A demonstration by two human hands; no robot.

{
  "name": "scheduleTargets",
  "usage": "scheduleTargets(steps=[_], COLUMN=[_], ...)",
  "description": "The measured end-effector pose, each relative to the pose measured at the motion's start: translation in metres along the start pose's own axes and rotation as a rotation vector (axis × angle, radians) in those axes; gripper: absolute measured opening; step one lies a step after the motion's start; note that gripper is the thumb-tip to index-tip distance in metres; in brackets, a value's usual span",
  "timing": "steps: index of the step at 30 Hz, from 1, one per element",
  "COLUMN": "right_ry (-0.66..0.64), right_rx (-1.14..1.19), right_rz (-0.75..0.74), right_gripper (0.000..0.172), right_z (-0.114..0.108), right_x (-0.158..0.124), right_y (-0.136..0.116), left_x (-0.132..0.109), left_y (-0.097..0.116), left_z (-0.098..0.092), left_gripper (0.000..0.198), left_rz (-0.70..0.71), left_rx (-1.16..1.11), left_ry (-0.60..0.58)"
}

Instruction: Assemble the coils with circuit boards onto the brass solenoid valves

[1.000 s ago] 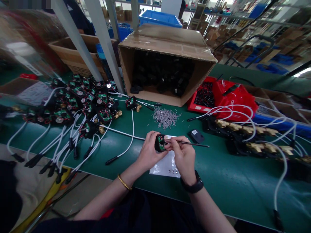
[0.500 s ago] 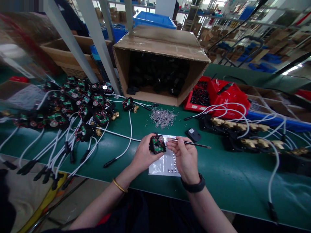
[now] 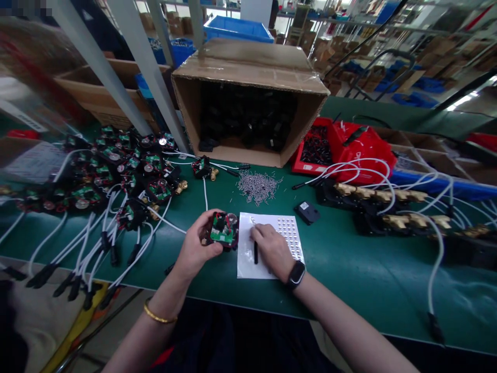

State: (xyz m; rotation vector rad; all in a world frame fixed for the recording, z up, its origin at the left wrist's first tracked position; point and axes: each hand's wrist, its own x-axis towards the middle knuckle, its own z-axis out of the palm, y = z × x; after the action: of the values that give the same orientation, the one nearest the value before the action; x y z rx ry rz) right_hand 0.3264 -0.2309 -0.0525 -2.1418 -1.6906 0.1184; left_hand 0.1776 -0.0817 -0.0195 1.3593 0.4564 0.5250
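My left hand [image 3: 198, 243] grips a black housing with a green circuit board [image 3: 224, 231], its open side facing up, just left of a white sheet [image 3: 245, 267]. Rows of small round silver pieces [image 3: 287, 228] cover the sheet's right part. Over the sheet, my right hand [image 3: 272, 248] is closed around a thin dark tool [image 3: 256, 253], whose lower end points toward me. The tool's upper tip near my fingertips is hard to make out. A black cover [image 3: 307, 212] lies right of the sheet.
A pile of screws [image 3: 258, 187] lies beyond the sheet, before a cardboard box [image 3: 248, 67] of black parts. Wired housings [image 3: 132, 171] crowd the left. Red bins [image 3: 361, 150] and brass-fitted units [image 3: 396, 221] stand at the right; white cables cross the green table [image 3: 349, 280].
My left hand has moved left with the housing, away from my right hand. My right hand has come down onto the sheet, and the tool has swung from pointing right to pointing toward me.
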Motion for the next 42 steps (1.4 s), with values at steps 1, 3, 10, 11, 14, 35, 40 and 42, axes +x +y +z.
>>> scheduleTargets(steps=[1, 3, 10, 11, 14, 35, 40, 42], right_ry=[-0.048, -0.098, 0.514, 0.591, 0.627, 0.465, 0.442, 0.451], right_rx=[-0.033, 0.065, 0.846, 0.920, 1.091, 1.074, 1.070, 1.062], right_rz=[0.010, 0.055, 0.731, 0.821, 0.910, 0.868, 0.849, 0.849], right_gripper=[0.020, 0.020, 0.033, 0.031, 0.027, 0.032, 0.032, 0.033], right_z=[-0.003, -0.012, -0.017, -0.014, -0.007, -0.004, -0.002, -0.001], right_x=[0.003, 0.002, -0.063, -0.071, -0.077, -0.042, -0.044, -0.044], right_y=[-0.002, -0.001, 0.036, 0.040, 0.044, 0.059, 0.063, 0.062], left_x=[0.000, 0.003, 0.013, 0.014, 0.013, 0.009, 0.008, 0.007], left_y=[0.002, 0.002, -0.018, -0.019, -0.017, -0.023, -0.024, -0.025], left_z=[-0.001, 0.000, 0.014, 0.015, 0.018, 0.016, 0.017, 0.017], left_gripper=[0.068, 0.066, 0.062, 0.063, 0.063, 0.061, 0.061, 0.061], left_rz=[-0.013, -0.030, -0.136, -0.139, -0.187, -0.353, -0.330, -0.320], left_rx=[0.070, 0.203, 0.537, 0.580, 0.631, 0.376, 0.397, 0.402], left_ry=[-0.074, -0.237, -0.564, -0.563, -0.544, -0.496, -0.460, -0.451])
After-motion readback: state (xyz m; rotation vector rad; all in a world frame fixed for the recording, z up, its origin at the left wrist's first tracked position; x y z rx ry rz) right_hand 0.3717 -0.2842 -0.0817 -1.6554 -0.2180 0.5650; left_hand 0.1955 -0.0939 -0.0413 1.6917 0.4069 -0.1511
